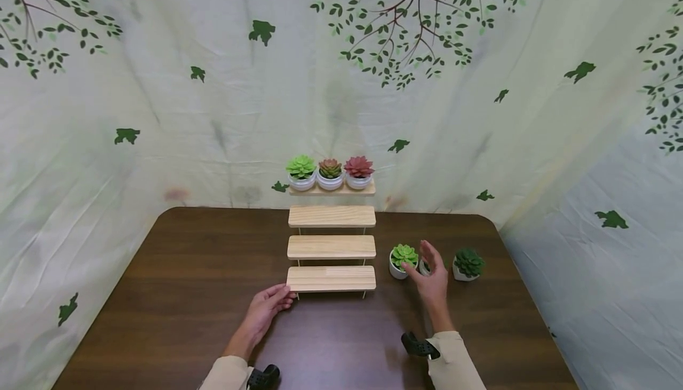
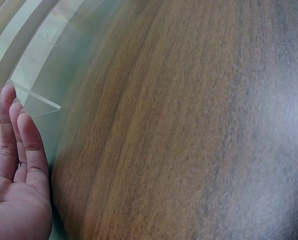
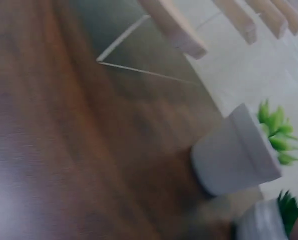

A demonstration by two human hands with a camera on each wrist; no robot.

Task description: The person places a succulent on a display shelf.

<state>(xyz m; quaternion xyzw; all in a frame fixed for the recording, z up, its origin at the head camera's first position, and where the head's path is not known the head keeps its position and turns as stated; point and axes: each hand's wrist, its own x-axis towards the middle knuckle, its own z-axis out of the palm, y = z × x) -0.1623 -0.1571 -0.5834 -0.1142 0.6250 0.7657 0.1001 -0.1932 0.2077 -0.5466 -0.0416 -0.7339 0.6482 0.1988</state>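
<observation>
My left hand [image 1: 269, 302] is at the left front corner of a tiered wooden stand [image 1: 331, 279], fingers nearly straight. In the left wrist view its fingertips [image 2: 8, 92] are right at a clear support [image 2: 38, 96] under the shelf. My right hand [image 1: 433, 283] is raised at the stand's right, thumb and fingers spread apart and nothing gripped. Beside its thumb stands a bright green potted succulent [image 1: 404, 258] in a white pot [image 3: 234, 152]. A second potted plant [image 3: 264, 222], dark green, is partly hidden behind that hand in the head view.
A dark green potted plant [image 1: 468, 264] stands farther right on the brown table [image 1: 213, 253]. Three potted succulents, light green [image 1: 301, 168], reddish green [image 1: 330, 169] and red [image 1: 359, 168], line the top shelf. A leaf-printed curtain [image 1: 224, 111] hangs behind the table.
</observation>
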